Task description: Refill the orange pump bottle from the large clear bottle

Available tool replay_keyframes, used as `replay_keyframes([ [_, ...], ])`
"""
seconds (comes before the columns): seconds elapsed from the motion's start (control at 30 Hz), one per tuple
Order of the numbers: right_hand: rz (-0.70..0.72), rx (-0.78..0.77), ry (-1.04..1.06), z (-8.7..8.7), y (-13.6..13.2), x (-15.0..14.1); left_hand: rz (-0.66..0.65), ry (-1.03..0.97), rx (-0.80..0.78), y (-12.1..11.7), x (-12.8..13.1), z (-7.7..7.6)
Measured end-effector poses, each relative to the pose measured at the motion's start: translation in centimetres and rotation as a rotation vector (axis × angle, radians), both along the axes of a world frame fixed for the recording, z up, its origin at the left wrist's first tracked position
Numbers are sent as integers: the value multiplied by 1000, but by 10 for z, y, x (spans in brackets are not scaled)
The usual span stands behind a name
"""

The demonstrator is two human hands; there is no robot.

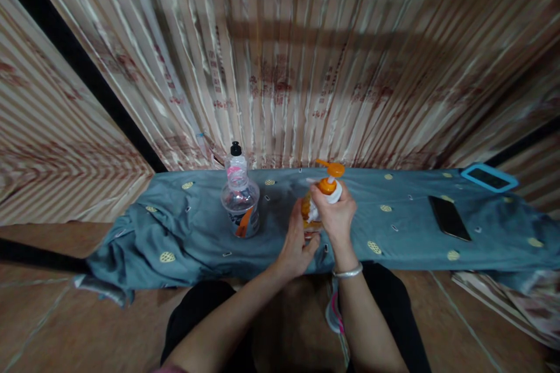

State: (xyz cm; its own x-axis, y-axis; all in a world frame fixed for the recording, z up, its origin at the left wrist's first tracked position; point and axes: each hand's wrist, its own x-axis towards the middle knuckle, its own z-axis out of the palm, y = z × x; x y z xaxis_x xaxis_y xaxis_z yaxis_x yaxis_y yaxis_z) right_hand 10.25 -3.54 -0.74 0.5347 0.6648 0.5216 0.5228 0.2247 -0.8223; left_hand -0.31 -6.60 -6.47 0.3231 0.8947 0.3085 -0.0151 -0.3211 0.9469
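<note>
Pump bottle (pixel 306 208) amber, top (pixel 336 170) orange. Cloth (pixel 280 204) blue-green, yellow motifs (pixel 385 208). Curtain (pixel 297 6) striped beige-brown, red print (pixel 277 80). Phone (pixel 450 218) black.

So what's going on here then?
Someone is holding an amber bottle with an orange pump top. The right hand grips it near the neck, along with something white, perhaps tissue; the left hand is against its lower side. To the left on the cloth stands a clear cup, with a black-capped bottle in or behind it. A dark phone lies to the right.

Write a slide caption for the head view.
Left hand and right hand hold an orange-topped pump bottle near a clear cup.
</note>
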Motion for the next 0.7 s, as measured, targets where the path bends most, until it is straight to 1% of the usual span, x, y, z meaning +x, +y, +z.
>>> replay_keyframes([
  [0.17,76,63,31,-10,-4,2,24,22,-2,6,-5,2],
  [0.27,90,63,62,-21,-5,1,38,35,-5,10,-11,4],
  [0.33,96,45,79,-33,-4,1,45,29,2,12,-14,6],
  [0.47,131,-15,132,-61,-5,2,55,13,15,15,-16,9],
  [0.63,134,-132,164,-97,-18,-4,85,49,1,18,-15,15],
  [0.7,159,-191,169,-109,-24,-9,103,40,-6,20,-15,16],
])
